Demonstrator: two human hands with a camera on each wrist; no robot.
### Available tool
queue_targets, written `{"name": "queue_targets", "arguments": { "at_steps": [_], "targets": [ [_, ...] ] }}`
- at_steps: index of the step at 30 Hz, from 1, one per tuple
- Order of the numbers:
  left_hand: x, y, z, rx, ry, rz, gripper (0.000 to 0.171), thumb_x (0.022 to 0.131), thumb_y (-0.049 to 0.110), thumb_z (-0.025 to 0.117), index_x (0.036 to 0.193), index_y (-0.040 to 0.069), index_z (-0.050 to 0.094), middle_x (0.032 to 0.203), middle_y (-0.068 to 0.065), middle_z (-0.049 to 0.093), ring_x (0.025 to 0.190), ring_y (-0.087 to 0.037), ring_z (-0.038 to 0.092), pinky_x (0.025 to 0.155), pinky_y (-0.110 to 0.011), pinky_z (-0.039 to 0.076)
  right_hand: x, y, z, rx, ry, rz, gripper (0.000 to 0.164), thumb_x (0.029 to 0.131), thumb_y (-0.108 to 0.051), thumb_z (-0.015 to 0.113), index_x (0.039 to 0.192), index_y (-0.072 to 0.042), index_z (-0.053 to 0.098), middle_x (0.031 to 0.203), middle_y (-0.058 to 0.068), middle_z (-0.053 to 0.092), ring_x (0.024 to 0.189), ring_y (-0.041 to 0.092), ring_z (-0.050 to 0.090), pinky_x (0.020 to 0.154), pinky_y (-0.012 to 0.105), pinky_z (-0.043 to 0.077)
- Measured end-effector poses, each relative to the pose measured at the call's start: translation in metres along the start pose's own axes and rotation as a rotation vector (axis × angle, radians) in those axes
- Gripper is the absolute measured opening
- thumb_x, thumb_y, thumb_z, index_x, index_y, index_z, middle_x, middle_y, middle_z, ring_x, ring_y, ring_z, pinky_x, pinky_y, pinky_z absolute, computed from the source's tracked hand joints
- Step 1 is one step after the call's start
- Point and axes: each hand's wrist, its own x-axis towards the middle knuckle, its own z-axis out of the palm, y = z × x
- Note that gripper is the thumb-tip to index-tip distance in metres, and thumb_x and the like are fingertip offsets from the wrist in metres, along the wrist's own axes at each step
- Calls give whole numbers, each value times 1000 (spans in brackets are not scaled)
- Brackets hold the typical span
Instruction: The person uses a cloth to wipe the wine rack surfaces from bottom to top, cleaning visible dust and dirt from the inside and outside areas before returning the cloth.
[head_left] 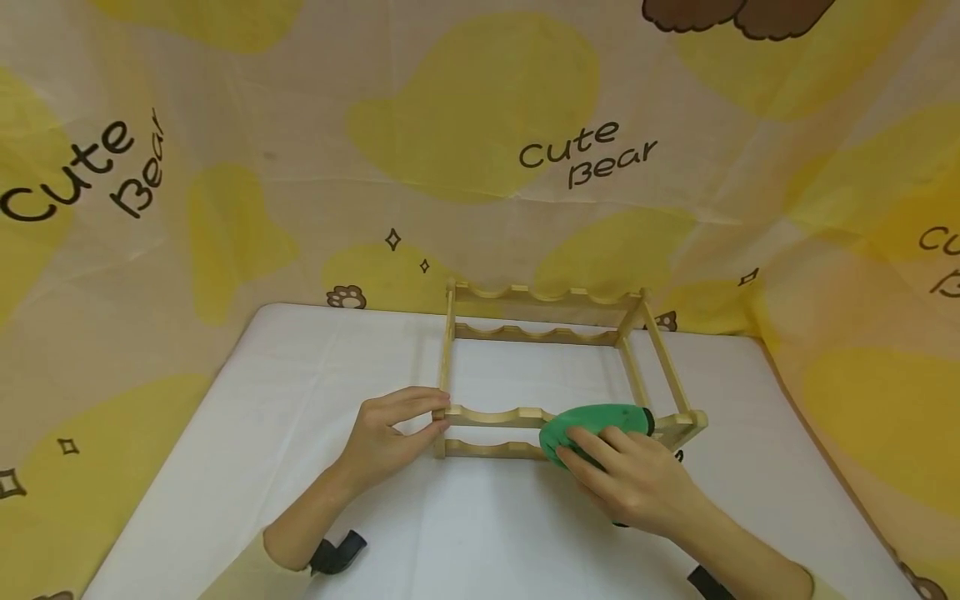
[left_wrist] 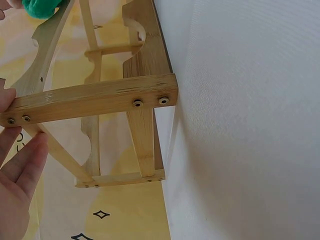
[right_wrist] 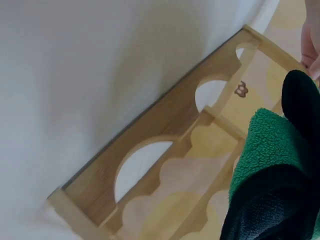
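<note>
1. Bamboo bottle rack (head_left: 536, 336) with scalloped rails, set on the white tabletop cover (head_left: 337, 358); "Cute Bear" backdrop (head_left: 450, 100) hung behind the rack.
2. Black-edged green terry cloth (head_left: 592, 417) bunched over the right-hand stretch of the rack's front upper rail (head_left: 517, 415).
3. Left hand (head_left: 393, 433): the rack's front left corner is pinched, thumb and fingers placed on either side of the screwed end bar (left_wrist: 95, 97).
4. Right hand (head_left: 637, 483): the cloth is grasped from above with curled fingers, at the front right of the rack.
5. Step in hand, as judged: the front upper rail is being wiped down while the rack is steadied from its left end. How much has been cleaned cannot be told.
6. Next move, as judged: light, even pressure to be kept along the rail, with the cloth folded into each scallop. The left corner is best held firmly, lest the rack be dragged or tipped by the rubbing.
</note>
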Motion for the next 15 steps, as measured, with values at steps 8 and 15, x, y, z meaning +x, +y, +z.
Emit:
{"name": "queue_targets", "arguments": {
  "at_steps": [8, 15],
  "targets": [
    [0, 1, 1, 6, -3, -2, 39, 74, -17, 84, 109, -1, 79, 109, -13, 77, 98, -27, 76, 91, -25, 61, 10, -8, 10, 43, -48, 34, 30, 107, -23, 51, 119, -6, 74, 111, 12, 72, 74, 20, 66, 56, 23, 57],
    [1, 3, 1, 17, 7, -5, 38, 74, -18, 84, 108, -2, 79, 109, -14, 77, 99, -27, 76, 93, -25, 60, 17, -17, 8, 113, -89, 59, 32, 108, -25, 50, 120, -6, 72, 112, 13, 72, 75, 20, 66, 57, 22, 58]
  ]
}}
